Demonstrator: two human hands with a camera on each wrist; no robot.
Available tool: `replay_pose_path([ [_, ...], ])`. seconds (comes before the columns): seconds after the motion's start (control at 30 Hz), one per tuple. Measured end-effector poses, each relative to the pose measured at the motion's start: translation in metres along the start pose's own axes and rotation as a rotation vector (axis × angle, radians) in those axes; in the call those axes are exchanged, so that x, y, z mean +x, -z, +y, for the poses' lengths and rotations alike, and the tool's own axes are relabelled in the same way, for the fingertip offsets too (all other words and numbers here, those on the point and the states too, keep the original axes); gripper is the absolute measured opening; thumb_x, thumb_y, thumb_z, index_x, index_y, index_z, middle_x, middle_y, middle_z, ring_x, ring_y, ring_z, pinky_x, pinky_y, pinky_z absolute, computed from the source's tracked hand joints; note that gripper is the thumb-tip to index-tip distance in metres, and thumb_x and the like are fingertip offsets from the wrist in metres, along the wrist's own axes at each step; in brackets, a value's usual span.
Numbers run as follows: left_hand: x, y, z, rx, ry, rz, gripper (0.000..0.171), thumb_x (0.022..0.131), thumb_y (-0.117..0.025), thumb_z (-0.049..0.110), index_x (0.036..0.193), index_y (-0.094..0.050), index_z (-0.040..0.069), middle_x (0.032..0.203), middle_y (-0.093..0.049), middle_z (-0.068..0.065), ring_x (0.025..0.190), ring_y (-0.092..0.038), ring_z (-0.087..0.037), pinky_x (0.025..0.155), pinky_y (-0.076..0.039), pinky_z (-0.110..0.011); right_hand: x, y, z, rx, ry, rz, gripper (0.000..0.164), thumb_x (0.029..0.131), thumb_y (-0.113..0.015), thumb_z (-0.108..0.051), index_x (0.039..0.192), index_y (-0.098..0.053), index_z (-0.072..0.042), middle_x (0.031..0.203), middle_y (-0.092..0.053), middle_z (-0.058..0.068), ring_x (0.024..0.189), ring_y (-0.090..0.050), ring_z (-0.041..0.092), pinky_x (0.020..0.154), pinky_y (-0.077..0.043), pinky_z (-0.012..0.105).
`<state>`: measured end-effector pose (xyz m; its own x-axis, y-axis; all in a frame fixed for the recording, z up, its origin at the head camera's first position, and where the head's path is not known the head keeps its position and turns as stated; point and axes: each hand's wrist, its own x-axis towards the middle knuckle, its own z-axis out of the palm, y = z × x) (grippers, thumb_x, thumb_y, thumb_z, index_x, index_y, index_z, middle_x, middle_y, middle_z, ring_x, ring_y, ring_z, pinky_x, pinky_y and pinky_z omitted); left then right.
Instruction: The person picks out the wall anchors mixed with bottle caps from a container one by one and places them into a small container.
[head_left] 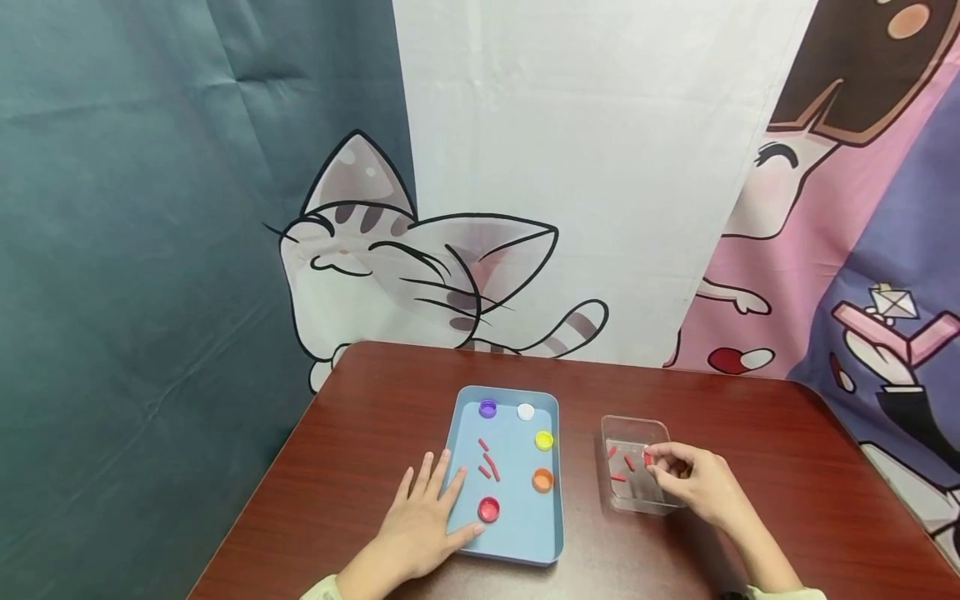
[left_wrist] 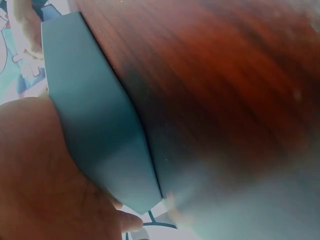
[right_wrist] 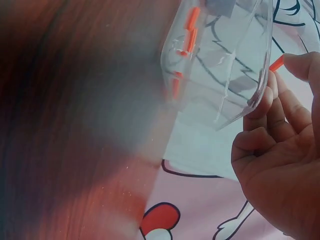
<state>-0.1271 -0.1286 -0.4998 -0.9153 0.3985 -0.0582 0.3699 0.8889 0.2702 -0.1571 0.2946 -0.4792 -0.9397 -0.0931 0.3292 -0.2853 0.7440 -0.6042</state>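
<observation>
My right hand point(head_left: 693, 479) pinches a small red stick point(right_wrist: 277, 63) between thumb and forefinger, above the near right part of a clear plastic box point(head_left: 633, 505). Several more red sticks point(head_left: 629, 462) lie in that box. Spread flat, my left hand point(head_left: 420, 521) rests at the left edge of a blue tray point(head_left: 525, 533), its thumb near a red cap point(head_left: 488, 509). On the tray's floor lie three red sticks point(head_left: 491, 467). In the left wrist view the tray's outer wall point(left_wrist: 95, 95) runs beside the hand.
Along the tray's far end sit a purple cap point(head_left: 487, 408) and a white cap point(head_left: 526, 412). A yellow cap point(head_left: 543, 440) and an orange cap point(head_left: 542, 480) line its right side. Tray and box stand on a dark red wooden table point(head_left: 360, 433), with a printed cloth point(head_left: 555, 150) behind.
</observation>
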Motion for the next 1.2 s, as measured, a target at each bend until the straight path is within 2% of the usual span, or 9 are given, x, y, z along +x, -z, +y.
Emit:
replay_pose_path([
  [0.27, 0.0, -0.001, -0.001, -0.001, 0.002, -0.004, 0.087, 0.095, -0.042, 0.074, 0.159, -0.035, 0.015, 0.169, -0.013, -0.015, 0.155, -0.01, -0.041, 0.121, -0.013, -0.063, 0.001, 0.005, 0.003, -0.001, -0.017, -0.005, 0.02, 0.078, -0.075, -0.003, 0.096, -0.076, -0.012, 0.071, -0.062, -0.014, 0.063, -0.052, -0.002, 0.055, -0.044, 0.02],
  [0.5, 0.001, 0.001, 0.0, 0.002, 0.002, -0.01, 0.087, 0.095, -0.042, 0.073, 0.159, -0.035, 0.014, 0.169, -0.014, -0.015, 0.155, -0.01, -0.041, 0.12, -0.014, -0.063, 0.003, 0.007, 0.008, -0.002, -0.013, -0.017, 0.02, 0.08, -0.079, -0.005, 0.098, -0.076, -0.011, 0.071, -0.062, -0.013, 0.063, -0.051, -0.001, 0.053, -0.043, 0.021],
  [0.67, 0.002, 0.002, 0.001, 0.007, -0.002, -0.005, 0.086, 0.096, -0.043, 0.072, 0.159, -0.035, 0.014, 0.169, -0.014, -0.016, 0.155, -0.011, -0.041, 0.12, -0.014, -0.063, 0.006, 0.01, 0.01, -0.02, -0.013, -0.008, 0.02, 0.08, -0.079, -0.006, 0.1, -0.076, -0.012, 0.069, -0.058, -0.012, 0.063, -0.05, -0.001, 0.053, -0.042, 0.021],
  [0.87, 0.003, 0.002, 0.001, 0.01, -0.006, 0.004, 0.086, 0.095, -0.045, 0.071, 0.159, -0.035, 0.014, 0.169, -0.015, -0.016, 0.154, -0.012, -0.042, 0.12, -0.014, -0.063, 0.008, 0.013, 0.011, -0.019, -0.011, -0.014, 0.021, 0.081, -0.078, -0.005, 0.101, -0.076, -0.01, 0.072, -0.06, -0.011, 0.064, -0.051, -0.001, 0.054, -0.043, 0.021],
  [1.07, 0.002, 0.001, 0.0, 0.001, -0.001, 0.001, 0.087, 0.095, -0.044, 0.073, 0.159, -0.035, 0.015, 0.169, -0.014, -0.015, 0.154, -0.011, -0.042, 0.12, -0.014, -0.063, 0.01, 0.009, 0.006, 0.025, 0.012, 0.009, 0.02, 0.083, -0.079, -0.005, 0.102, -0.076, -0.008, 0.075, -0.064, -0.01, 0.064, -0.051, -0.001, 0.053, -0.043, 0.02],
  [1.2, 0.0, 0.0, -0.001, 0.004, 0.001, -0.005, 0.088, 0.095, -0.043, 0.074, 0.159, -0.035, 0.015, 0.169, -0.013, -0.015, 0.154, -0.011, -0.042, 0.12, -0.014, -0.064, 0.014, 0.001, -0.002, 0.062, 0.038, 0.005, 0.019, 0.085, -0.078, -0.005, 0.103, -0.076, -0.011, 0.075, -0.067, -0.011, 0.063, -0.053, 0.001, 0.054, -0.044, 0.021],
])
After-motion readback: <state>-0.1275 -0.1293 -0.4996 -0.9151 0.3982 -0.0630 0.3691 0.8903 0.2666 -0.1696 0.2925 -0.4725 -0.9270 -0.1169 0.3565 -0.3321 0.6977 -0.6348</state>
